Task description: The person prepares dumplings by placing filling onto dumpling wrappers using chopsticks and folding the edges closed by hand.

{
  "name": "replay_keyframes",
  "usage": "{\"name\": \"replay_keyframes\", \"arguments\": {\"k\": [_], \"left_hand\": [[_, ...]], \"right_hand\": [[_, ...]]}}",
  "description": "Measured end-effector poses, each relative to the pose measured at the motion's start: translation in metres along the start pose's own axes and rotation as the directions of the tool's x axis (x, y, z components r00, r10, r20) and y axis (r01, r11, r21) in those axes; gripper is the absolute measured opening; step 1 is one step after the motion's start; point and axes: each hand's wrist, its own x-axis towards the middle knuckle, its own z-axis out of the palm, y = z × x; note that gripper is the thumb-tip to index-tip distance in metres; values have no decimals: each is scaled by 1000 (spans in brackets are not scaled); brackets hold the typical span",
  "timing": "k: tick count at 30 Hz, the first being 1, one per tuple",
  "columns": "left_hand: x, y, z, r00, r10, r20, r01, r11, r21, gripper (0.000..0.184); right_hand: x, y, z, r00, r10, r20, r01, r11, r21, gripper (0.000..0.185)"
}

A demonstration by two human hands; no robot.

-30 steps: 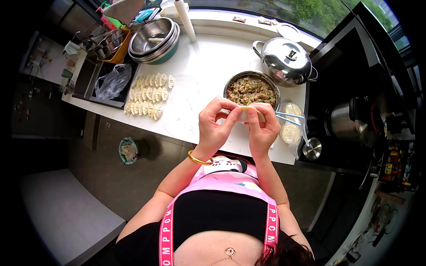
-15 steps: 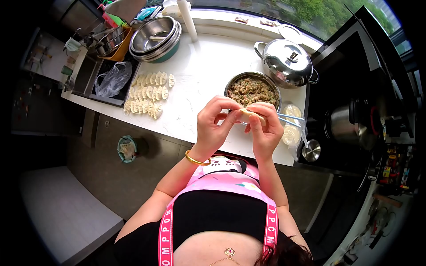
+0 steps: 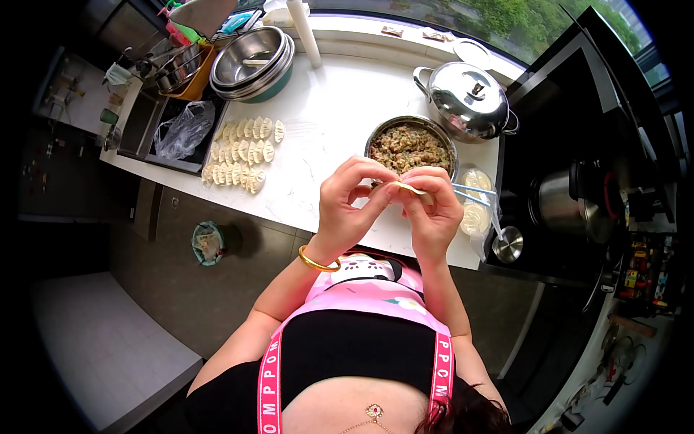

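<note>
Between both hands is a folded dumpling wrapper (image 3: 410,188), held up over the counter's front part. My left hand (image 3: 353,199) pinches its left end, with a gold bangle on the wrist. Fingers of my right hand (image 3: 432,208) are closed on the other side; what lies inside the fold is hidden. Just beyond the hands stands a steel bowl of minced filling (image 3: 412,147). Blue chopsticks (image 3: 473,192) reach out to its right, beside a plastic bag of round wrappers (image 3: 475,215). Rows of shaped dumplings (image 3: 242,153) lie on the counter at the left.
A lidded steel pot (image 3: 468,100) stands behind the filling bowl. Nested bowls (image 3: 251,64) are at the back left, by the sink with a plastic bag (image 3: 186,130). A small steel dish (image 3: 508,244) sits at the right edge, near the stove pot (image 3: 567,199).
The wrapper has tilted between my fingers, so a thin edge now shows. Both hands have shifted slightly, with their fingertips closer together than half a second ago.
</note>
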Motion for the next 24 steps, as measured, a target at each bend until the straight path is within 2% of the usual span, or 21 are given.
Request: {"name": "replay_keyframes", "arguments": {"k": [6,12,18,21,23,24], "left_hand": [[2,0,3,1000,0,-18,1,1000,26,12],[1,2,4,999,-13,-38,15,999,46,12],[2,5,2,999,13,-33,-9,994,108,13],[3,6,2,999,37,-21,-33,989,147,13],[3,7,1,999,47,-21,-43,986,161,13],[3,9,1,998,66,16,-68,978,197,16]], "right_hand": [[-2,5,-4,999,-3,-34,2,999,-38,14],[-1,5,-2,999,13,-48,-13,1000,10,13],[-2,13,-6,997,-76,-12,75,996,-57,13],[-3,12,-2,997,-67,-31,66,997,-28,13],[-4,9,3,995,19,-103,-2,988,156,8],[-5,10,3,995,21,-96,-6,988,156,8]]}}
